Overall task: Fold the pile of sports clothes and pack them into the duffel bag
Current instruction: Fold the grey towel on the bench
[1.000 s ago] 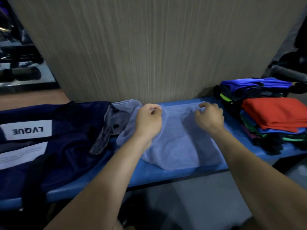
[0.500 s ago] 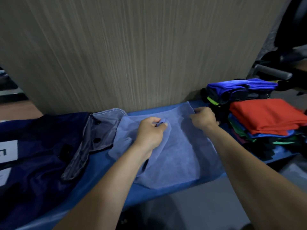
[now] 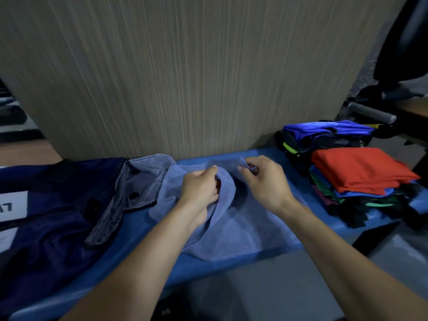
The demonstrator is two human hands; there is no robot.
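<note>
a: on the blue bench (image 3: 231, 262), what is lying in front of the person?

b: a pale blue cloth (image 3: 236, 230) is lying at the centre, partly spread and partly bunched. the left hand (image 3: 201, 188) is gripping a raised fold of it, fingers curled round the fabric. the right hand (image 3: 264, 179) is pinching the far edge of the same cloth, at about one o'clock from the left hand, the two hands sitting close together but not touching.

a: and the bag?

b: the dark navy duffel bag (image 3: 53, 216) is sitting at nine o'clock from the cloth, its grey flap (image 3: 134, 193) hanging open toward the cloth and just touching its left edge. a white label (image 3: 11, 206) is showing on the bag's side.

a: where is the rest of the clothing?

b: a pile of clothes (image 3: 361, 181) is resting at three o'clock, with an orange piece (image 3: 356, 170) lying on top and a bright blue garment (image 3: 324, 130) behind it, at two o'clock. a wood-grain panel (image 3: 185, 77) is standing at twelve o'clock behind the bench.
</note>
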